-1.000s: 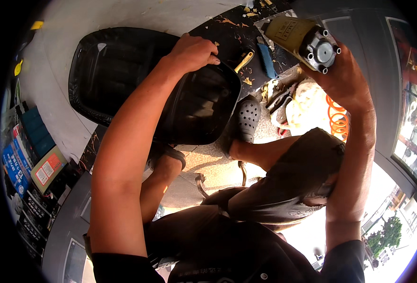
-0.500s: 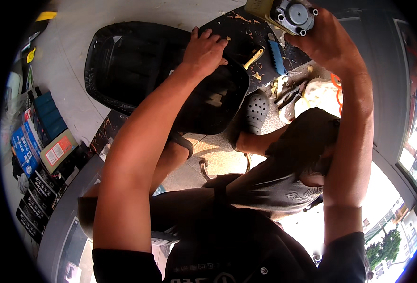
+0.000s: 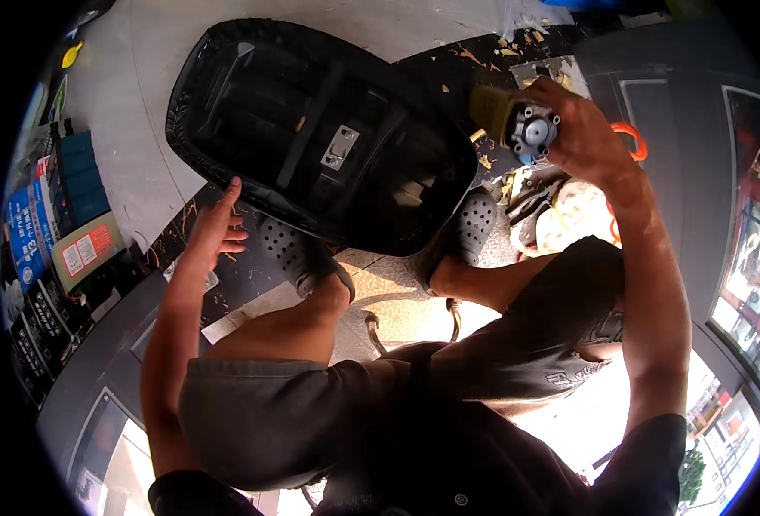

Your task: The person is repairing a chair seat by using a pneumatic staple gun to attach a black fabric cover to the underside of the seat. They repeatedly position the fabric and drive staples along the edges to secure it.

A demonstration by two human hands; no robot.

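Note:
A black scooter seat (image 3: 255, 112) lies underside up in front of me, with a metal latch plate (image 3: 340, 147) near its middle. My left hand (image 3: 215, 225) is at its near left rim. The thumb points up at the edge and the other fingers are apart and loosely bent; whether the thumb presses on the rim I cannot tell. My right hand (image 3: 579, 129) grips an air staple gun (image 3: 535, 131), its round silver end cap with bolts facing me. The gun is held up beyond the seat's right end, and its nose is hidden.
My feet wear grey clogs, the left clog (image 3: 283, 249) and right clog (image 3: 476, 219) close to the seat's near side. Dark-handled pliers (image 3: 532, 205) and an orange hose (image 3: 636, 142) lie at right. Boxes (image 3: 87, 249) stand at left; yellowish scraps (image 3: 485, 162) litter the black board.
My left hand has left the seat's right part and come to its near left rim. The seat sits turned and its latch plate shows. The staple gun has come lower, nearer me.

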